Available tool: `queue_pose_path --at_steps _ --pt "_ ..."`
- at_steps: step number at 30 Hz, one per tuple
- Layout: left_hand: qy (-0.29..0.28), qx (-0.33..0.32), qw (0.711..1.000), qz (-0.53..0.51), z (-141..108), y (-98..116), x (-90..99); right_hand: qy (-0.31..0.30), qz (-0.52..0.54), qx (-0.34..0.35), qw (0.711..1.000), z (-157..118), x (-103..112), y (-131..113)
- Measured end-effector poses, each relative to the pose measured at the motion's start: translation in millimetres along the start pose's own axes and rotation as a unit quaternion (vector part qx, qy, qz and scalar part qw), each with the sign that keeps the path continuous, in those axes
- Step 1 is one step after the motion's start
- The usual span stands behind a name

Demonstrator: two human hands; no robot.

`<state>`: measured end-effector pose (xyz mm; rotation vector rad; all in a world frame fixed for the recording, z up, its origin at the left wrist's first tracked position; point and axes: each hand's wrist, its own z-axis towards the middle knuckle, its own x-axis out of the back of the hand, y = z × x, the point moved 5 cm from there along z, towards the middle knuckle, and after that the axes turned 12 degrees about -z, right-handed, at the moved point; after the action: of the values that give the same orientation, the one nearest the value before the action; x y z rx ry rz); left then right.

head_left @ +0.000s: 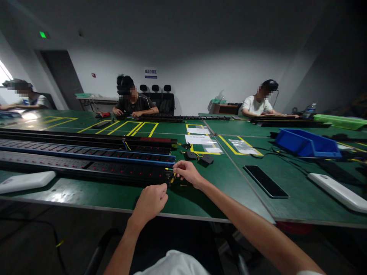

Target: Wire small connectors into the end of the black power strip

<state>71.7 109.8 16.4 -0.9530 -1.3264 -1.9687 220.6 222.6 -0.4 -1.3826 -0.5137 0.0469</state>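
Note:
A long black strip (129, 172) with red-marked sockets, like a power strip, lies across the table in front of me. At its right end, my right hand (187, 173) pinches a short yellow-green wire (169, 169) between thumb and fingers. My left hand (151, 200) is closed at the strip's near edge, close to that end. What its fingers hold, if anything, is hidden. A yellow piece (172, 178) shows at the strip's end, just below my right fingertips. A small screw (183, 185) lies on the table below my right hand.
More long strips, one blue-edged (143, 159), lie behind. Black end pieces with wires (205, 159) sit beyond my right hand. Rightward are a phone (266, 181), a white power bank (338, 191) and a blue bin (308, 145). Another white device (27, 181) lies left. Several people sit across the table.

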Motion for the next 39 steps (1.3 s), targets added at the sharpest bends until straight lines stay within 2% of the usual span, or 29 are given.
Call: queue_pose_path --at_steps 2,5,8,13,16,18,22,28,32,39 --pt "0.003 -0.003 1.0 0.001 0.0 -0.3 -0.5 0.034 -0.052 0.058 0.996 -1.9 1.7 -6.6" --pt "0.007 -0.015 1.0 0.004 -1.2 0.8 -0.8 0.094 -0.143 0.146 0.974 -7.6 5.3 -18.3" --pt "0.025 -0.046 0.999 -0.006 -3.3 6.8 5.0 0.123 -0.189 0.184 0.957 -13.5 7.8 -25.0" --pt "0.094 -0.083 0.992 -0.011 5.9 18.9 38.7 0.115 -0.241 0.229 0.936 -20.2 8.4 -31.5" --pt "0.128 -0.086 0.988 0.008 25.8 17.8 59.5 0.109 -0.274 0.254 0.921 -21.6 8.6 -31.8" --pt "0.123 -0.108 0.986 0.025 41.6 14.8 64.3 0.108 -0.291 0.269 0.912 -21.6 8.7 -30.3" --pt "0.059 -0.113 0.991 0.026 67.7 2.8 51.7 0.107 -0.325 0.3 0.89 -21.2 6.9 -27.2" --pt "-0.006 -0.102 0.995 0.019 82.4 -6.5 30.2 0.126 -0.361 0.293 0.876 -21.9 6.8 -24.3" --pt "-0.022 -0.097 0.995 -0.005 85.9 -11.0 26.0 0.12 -0.38 0.276 0.875 -23.1 7.7 -24.4" --pt "-0.019 -0.094 0.995 -0.016 87.2 -12.4 23.7 0.105 -0.401 0.244 0.877 -23.0 5.4 -25.4"
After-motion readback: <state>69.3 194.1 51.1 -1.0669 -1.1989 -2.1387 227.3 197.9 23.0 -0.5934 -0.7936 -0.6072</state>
